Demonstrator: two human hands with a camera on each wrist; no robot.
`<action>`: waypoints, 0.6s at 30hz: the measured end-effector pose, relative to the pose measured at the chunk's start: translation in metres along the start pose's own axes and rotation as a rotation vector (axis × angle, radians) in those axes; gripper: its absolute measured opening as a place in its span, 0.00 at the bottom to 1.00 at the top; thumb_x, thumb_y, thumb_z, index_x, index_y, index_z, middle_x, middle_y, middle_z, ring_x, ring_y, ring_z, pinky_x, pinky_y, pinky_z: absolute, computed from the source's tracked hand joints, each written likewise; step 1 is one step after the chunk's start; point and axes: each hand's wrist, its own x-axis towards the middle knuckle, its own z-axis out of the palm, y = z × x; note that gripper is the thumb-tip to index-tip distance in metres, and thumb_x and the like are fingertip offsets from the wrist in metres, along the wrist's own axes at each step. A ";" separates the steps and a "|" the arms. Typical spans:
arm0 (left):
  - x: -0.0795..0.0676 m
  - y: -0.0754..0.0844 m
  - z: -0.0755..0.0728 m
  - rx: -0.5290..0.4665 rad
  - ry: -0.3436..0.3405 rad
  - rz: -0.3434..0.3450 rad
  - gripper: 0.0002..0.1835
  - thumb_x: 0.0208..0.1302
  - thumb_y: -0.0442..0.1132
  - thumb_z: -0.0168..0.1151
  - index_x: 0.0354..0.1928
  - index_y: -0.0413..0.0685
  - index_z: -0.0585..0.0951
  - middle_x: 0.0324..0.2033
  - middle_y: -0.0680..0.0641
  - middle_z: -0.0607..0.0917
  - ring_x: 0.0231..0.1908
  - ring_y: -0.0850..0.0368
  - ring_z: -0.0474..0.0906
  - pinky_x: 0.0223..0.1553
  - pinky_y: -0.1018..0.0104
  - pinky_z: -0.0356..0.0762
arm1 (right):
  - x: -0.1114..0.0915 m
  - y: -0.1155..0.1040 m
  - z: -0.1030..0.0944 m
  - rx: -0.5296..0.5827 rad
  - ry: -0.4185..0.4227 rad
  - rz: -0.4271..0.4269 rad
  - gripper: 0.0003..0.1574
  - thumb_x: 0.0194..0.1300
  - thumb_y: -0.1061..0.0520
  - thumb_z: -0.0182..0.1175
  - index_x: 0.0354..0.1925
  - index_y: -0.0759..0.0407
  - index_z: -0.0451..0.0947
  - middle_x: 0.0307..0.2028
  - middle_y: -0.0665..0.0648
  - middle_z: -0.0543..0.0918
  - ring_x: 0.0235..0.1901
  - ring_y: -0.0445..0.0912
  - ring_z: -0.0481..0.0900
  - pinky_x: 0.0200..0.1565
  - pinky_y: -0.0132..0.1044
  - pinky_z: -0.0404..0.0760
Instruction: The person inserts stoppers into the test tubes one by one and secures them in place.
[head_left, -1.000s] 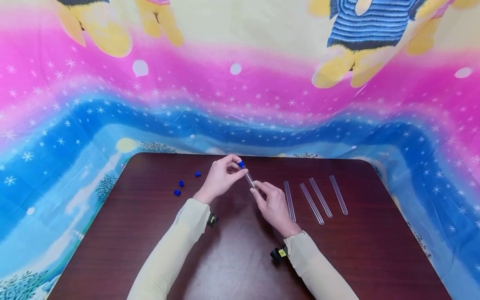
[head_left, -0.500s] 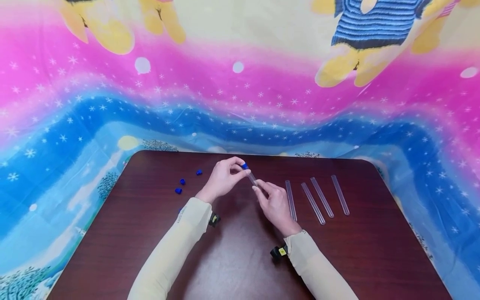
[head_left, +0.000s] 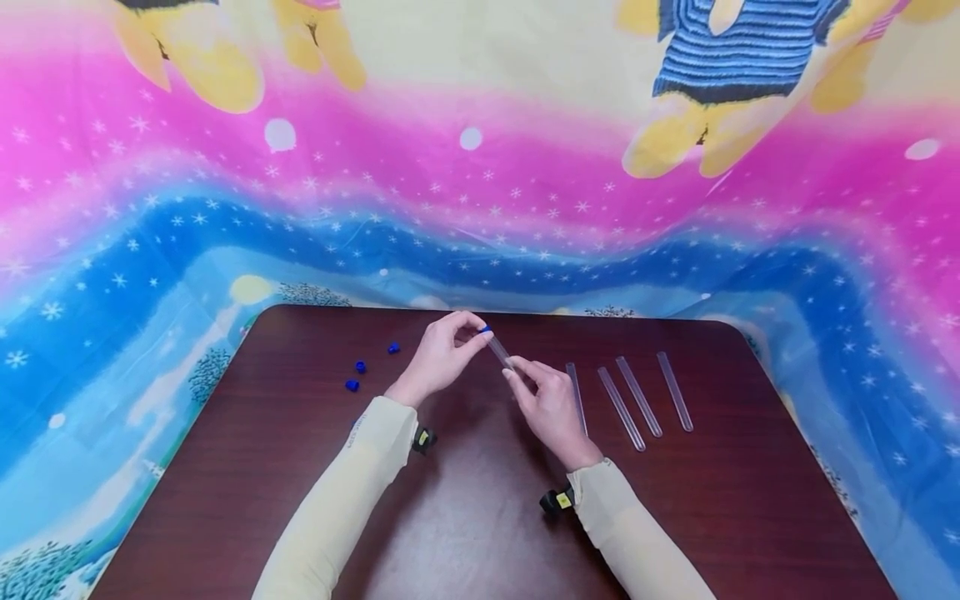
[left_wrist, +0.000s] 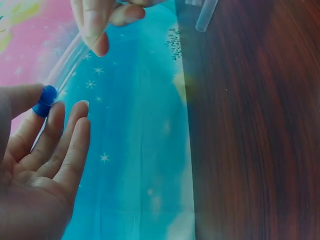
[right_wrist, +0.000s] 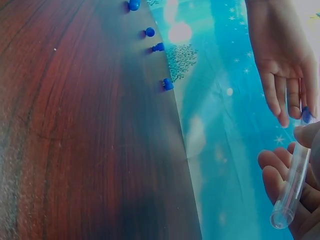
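Up over the far middle of the table, my left hand (head_left: 442, 354) pinches a blue cap (left_wrist: 45, 100) between thumb and index finger; its other fingers extend loosely in the left wrist view. The cap sits at the upper end of a clear test tube (head_left: 499, 350), which slants down to the right. My right hand (head_left: 549, 408) grips this tube toward its lower end, and the rounded bottom pokes out past the fingers in the right wrist view. Part of the cap is hidden behind the left thumb in the head view.
Several clear tubes (head_left: 639, 397) lie side by side on the dark wooden table (head_left: 750, 500), right of the right hand. Several loose blue caps (head_left: 361, 367) lie on the left, one mostly hidden by the left sleeve. A printed cloth (head_left: 480, 217) hangs behind the far edge.
Both hands keep their grip on the cap and tube and have barely moved. Less of the blue cap shows past the left thumb than before. The head view has shifted slightly.
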 end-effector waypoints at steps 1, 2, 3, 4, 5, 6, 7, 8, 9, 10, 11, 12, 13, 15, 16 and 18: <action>0.000 0.001 0.000 0.009 0.000 -0.001 0.07 0.70 0.42 0.67 0.44 0.47 0.84 0.40 0.52 0.85 0.39 0.58 0.84 0.46 0.63 0.83 | 0.000 0.000 -0.001 0.003 -0.003 0.002 0.14 0.68 0.55 0.69 0.51 0.57 0.88 0.28 0.47 0.83 0.21 0.38 0.72 0.24 0.34 0.73; 0.001 0.001 0.000 0.012 -0.001 -0.005 0.07 0.70 0.42 0.68 0.43 0.48 0.84 0.41 0.52 0.85 0.39 0.58 0.84 0.46 0.63 0.83 | -0.001 0.001 -0.001 0.003 -0.003 0.004 0.14 0.68 0.55 0.69 0.51 0.57 0.88 0.27 0.47 0.83 0.21 0.38 0.72 0.24 0.34 0.73; 0.001 0.002 0.000 0.012 0.001 -0.009 0.06 0.69 0.42 0.68 0.42 0.48 0.84 0.40 0.52 0.85 0.40 0.58 0.84 0.46 0.63 0.83 | -0.001 0.001 -0.002 0.004 -0.002 0.004 0.14 0.68 0.55 0.69 0.51 0.57 0.88 0.27 0.47 0.82 0.21 0.38 0.72 0.23 0.34 0.73; 0.002 0.002 -0.001 0.012 0.006 -0.013 0.06 0.69 0.42 0.69 0.41 0.49 0.85 0.40 0.53 0.86 0.40 0.58 0.84 0.46 0.62 0.83 | -0.001 0.001 -0.001 0.007 -0.003 0.004 0.14 0.68 0.55 0.69 0.51 0.57 0.88 0.26 0.46 0.82 0.21 0.38 0.72 0.23 0.34 0.73; 0.002 0.002 -0.002 0.012 0.011 -0.014 0.06 0.68 0.42 0.70 0.40 0.49 0.85 0.39 0.53 0.86 0.40 0.58 0.85 0.46 0.62 0.83 | -0.002 0.000 -0.001 0.009 -0.005 0.004 0.14 0.69 0.55 0.69 0.51 0.57 0.88 0.26 0.46 0.82 0.21 0.38 0.72 0.24 0.34 0.73; 0.002 0.002 -0.002 0.013 0.017 -0.015 0.05 0.68 0.42 0.70 0.40 0.50 0.85 0.39 0.53 0.86 0.40 0.59 0.85 0.46 0.62 0.83 | -0.002 0.000 0.000 0.012 -0.007 0.005 0.14 0.69 0.55 0.68 0.51 0.57 0.88 0.26 0.45 0.81 0.21 0.37 0.72 0.24 0.34 0.73; 0.002 0.002 -0.003 0.011 0.021 -0.016 0.05 0.67 0.42 0.71 0.39 0.50 0.86 0.39 0.54 0.86 0.39 0.59 0.85 0.45 0.61 0.83 | -0.002 0.000 0.000 0.015 -0.007 0.006 0.14 0.69 0.55 0.69 0.51 0.57 0.88 0.26 0.46 0.82 0.21 0.37 0.73 0.24 0.34 0.74; 0.002 0.002 -0.004 0.005 0.024 -0.017 0.05 0.67 0.42 0.71 0.39 0.50 0.86 0.38 0.54 0.86 0.39 0.59 0.86 0.45 0.61 0.83 | -0.002 -0.001 0.000 0.018 -0.006 0.008 0.14 0.69 0.55 0.68 0.51 0.57 0.88 0.26 0.46 0.82 0.22 0.37 0.73 0.24 0.34 0.74; 0.002 0.002 -0.004 -0.002 0.026 -0.018 0.05 0.66 0.43 0.71 0.38 0.50 0.86 0.38 0.54 0.86 0.38 0.59 0.86 0.45 0.61 0.83 | -0.002 -0.001 0.001 0.019 -0.007 0.010 0.14 0.69 0.55 0.68 0.51 0.57 0.88 0.27 0.45 0.82 0.22 0.37 0.74 0.25 0.34 0.75; 0.002 0.002 -0.004 -0.008 0.027 -0.021 0.05 0.66 0.43 0.72 0.38 0.50 0.86 0.37 0.54 0.87 0.38 0.60 0.86 0.45 0.61 0.83 | -0.002 -0.001 0.001 0.019 -0.009 0.013 0.14 0.70 0.54 0.68 0.51 0.57 0.87 0.27 0.45 0.82 0.22 0.37 0.74 0.25 0.34 0.76; 0.002 0.001 -0.005 -0.021 0.026 -0.023 0.06 0.66 0.43 0.72 0.39 0.50 0.85 0.37 0.54 0.87 0.38 0.60 0.86 0.45 0.61 0.83 | -0.002 -0.001 0.001 0.020 -0.010 0.016 0.14 0.70 0.54 0.68 0.51 0.56 0.87 0.27 0.46 0.83 0.23 0.37 0.75 0.26 0.34 0.76; 0.002 0.001 -0.005 -0.037 0.029 -0.031 0.08 0.65 0.43 0.72 0.40 0.49 0.84 0.37 0.54 0.87 0.38 0.60 0.85 0.45 0.61 0.83 | -0.002 -0.002 0.001 0.022 -0.012 0.020 0.14 0.70 0.54 0.68 0.51 0.56 0.87 0.28 0.46 0.83 0.23 0.37 0.75 0.26 0.34 0.77; 0.002 0.001 -0.006 -0.058 0.031 -0.039 0.11 0.65 0.43 0.73 0.41 0.47 0.82 0.36 0.54 0.87 0.38 0.60 0.86 0.45 0.61 0.83 | -0.002 -0.002 0.001 0.022 -0.014 0.025 0.14 0.70 0.54 0.67 0.51 0.56 0.87 0.28 0.46 0.83 0.23 0.37 0.76 0.27 0.34 0.78; 0.001 0.002 -0.007 -0.109 0.029 -0.056 0.16 0.63 0.44 0.75 0.46 0.47 0.79 0.37 0.53 0.88 0.39 0.59 0.86 0.46 0.60 0.83 | -0.002 -0.001 0.001 0.036 -0.015 0.043 0.14 0.70 0.54 0.67 0.52 0.56 0.87 0.29 0.47 0.84 0.23 0.36 0.77 0.28 0.33 0.80; 0.001 0.001 -0.008 -0.133 0.028 -0.064 0.20 0.62 0.44 0.76 0.48 0.47 0.77 0.37 0.53 0.88 0.39 0.58 0.86 0.47 0.59 0.83 | -0.002 -0.001 0.001 0.045 -0.014 0.052 0.15 0.70 0.54 0.68 0.52 0.56 0.87 0.29 0.47 0.85 0.23 0.35 0.78 0.28 0.33 0.81; 0.000 0.001 -0.011 -0.162 0.025 -0.082 0.25 0.59 0.45 0.78 0.52 0.49 0.74 0.39 0.52 0.88 0.40 0.57 0.86 0.48 0.59 0.83 | -0.003 0.000 0.002 0.063 -0.012 0.069 0.15 0.69 0.54 0.68 0.52 0.56 0.87 0.30 0.47 0.85 0.23 0.34 0.80 0.29 0.33 0.82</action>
